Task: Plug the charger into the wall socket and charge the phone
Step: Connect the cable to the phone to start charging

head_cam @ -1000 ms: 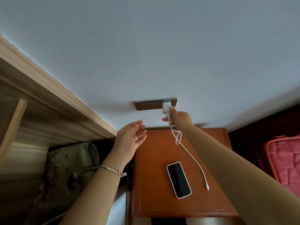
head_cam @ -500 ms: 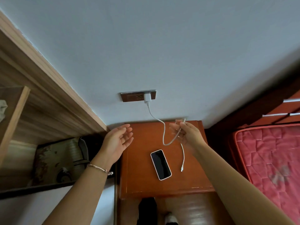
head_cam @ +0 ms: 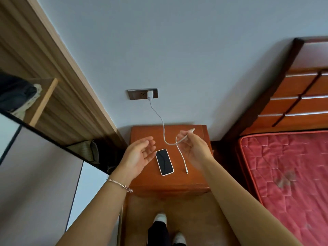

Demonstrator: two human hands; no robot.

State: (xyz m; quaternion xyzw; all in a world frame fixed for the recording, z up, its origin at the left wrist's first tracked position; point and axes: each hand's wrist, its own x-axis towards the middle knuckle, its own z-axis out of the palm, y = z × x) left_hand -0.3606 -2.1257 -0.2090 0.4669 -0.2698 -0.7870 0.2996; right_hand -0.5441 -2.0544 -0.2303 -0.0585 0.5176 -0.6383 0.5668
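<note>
While the left hand (head_cam: 140, 153) hovers open and empty just left of the phone (head_cam: 164, 162), the phone lies face-up on the nightstand (head_cam: 195, 181). Charger (head_cam: 149, 95) seated in the wall socket (head_cam: 136, 94); cable (head_cam: 162, 121) runs down to the right hand (head_cam: 192, 148), pinched mid-length, connector end (head_cam: 186, 170) dangling. Risk — a tug on the cable could unseat the charger. Room is tight: wardrobe (head_cam: 58, 96) left, bed (head_cam: 287, 174) right — nightstand top around the phone is bare.

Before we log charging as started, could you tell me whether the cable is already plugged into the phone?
No, the cable's free connector end lies beside the phone, not in it.
</note>
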